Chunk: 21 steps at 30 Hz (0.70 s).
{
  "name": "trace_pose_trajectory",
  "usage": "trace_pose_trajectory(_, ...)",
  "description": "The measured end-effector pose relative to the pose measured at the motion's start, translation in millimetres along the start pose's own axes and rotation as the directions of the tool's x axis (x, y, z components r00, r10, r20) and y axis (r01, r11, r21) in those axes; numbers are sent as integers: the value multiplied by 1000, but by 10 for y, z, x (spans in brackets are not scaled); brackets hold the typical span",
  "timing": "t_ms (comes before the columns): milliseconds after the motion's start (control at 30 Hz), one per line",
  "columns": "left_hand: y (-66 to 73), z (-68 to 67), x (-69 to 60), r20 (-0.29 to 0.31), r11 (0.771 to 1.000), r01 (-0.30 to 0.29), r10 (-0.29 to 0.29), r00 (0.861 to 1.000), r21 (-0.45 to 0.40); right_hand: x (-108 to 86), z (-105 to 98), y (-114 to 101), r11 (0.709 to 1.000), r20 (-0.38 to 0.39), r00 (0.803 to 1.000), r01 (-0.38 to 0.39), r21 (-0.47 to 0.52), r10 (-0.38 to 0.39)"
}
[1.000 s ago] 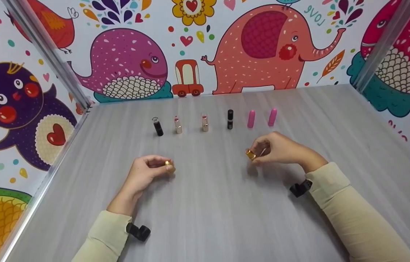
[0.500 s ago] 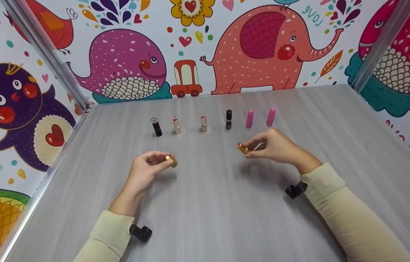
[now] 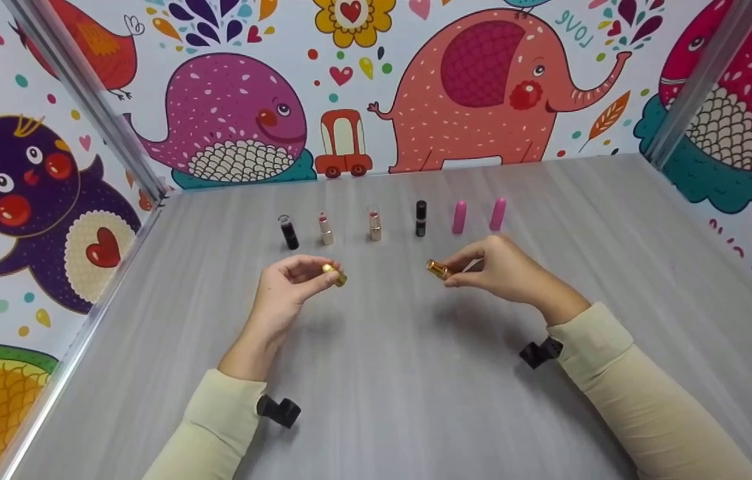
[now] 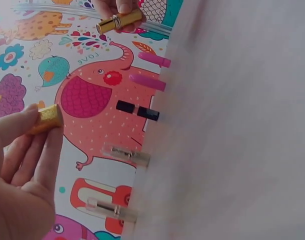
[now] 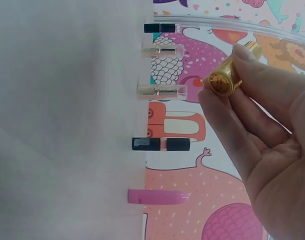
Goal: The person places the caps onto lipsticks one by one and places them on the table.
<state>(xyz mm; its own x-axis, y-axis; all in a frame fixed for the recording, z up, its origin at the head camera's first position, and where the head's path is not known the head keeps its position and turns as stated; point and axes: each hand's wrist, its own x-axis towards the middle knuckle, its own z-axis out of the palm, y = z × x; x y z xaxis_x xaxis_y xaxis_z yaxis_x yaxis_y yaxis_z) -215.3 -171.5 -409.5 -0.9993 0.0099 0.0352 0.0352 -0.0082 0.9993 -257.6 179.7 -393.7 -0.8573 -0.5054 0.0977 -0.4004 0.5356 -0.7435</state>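
My left hand (image 3: 286, 290) pinches a short gold lipstick cap (image 4: 49, 119) between thumb and fingers, above the table. To the right, my right hand (image 3: 509, 273) grips a gold lipstick (image 5: 225, 75) near one end, tilted. A round base with marks faces the right wrist camera; in the left wrist view a narrower band crosses the tube. The cap and the lipstick are held apart, at about the same height in the head view. Behind the hands stands a row of other lipsticks, untouched.
The row runs from a black lipstick with a clear top (image 3: 289, 233), past two pale gold ones with clear caps (image 3: 375, 227), a black one (image 3: 421, 219) and two pink ones (image 3: 459, 217). Grey tabletop (image 3: 376, 387) lies in front; printed panels (image 3: 236, 100) stand at back and sides.
My left hand has moved right and away from me with the cap, raised off the table. My right hand has shifted left and slightly up with the lipstick. The gap between them is smaller.
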Motion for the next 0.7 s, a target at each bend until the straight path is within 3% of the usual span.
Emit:
trace_pose_trajectory(267, 136, 206, 46, 5, 1000, -13, 14, 1000, -27, -34, 37, -120, 1000, 0, 1000, 26, 15, -26)
trace_pose_trajectory(700, 327, 540, 36, 51, 986, -107, 114, 992, -129, -32, 113, -207, 999, -58, 998, 38, 34, -36)
